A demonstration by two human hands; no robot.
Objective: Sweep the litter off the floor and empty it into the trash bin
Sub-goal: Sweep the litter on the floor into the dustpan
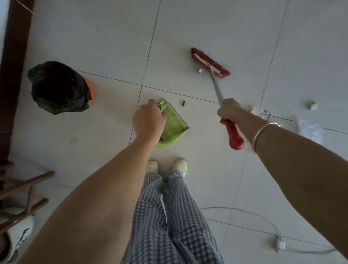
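Gripping green dustpan in left hand, clasping broom handle in right hand, both right of the trash bin.

Lime-green dustpan is tilted. Left of it stands the orange trash bin, upright and lined with a black bag. Beyond the dustpan to the right, the broom slants away, red bristle head far, red grip near. A brown scrap lies just past the dustpan, crumpled white paper well to its right.
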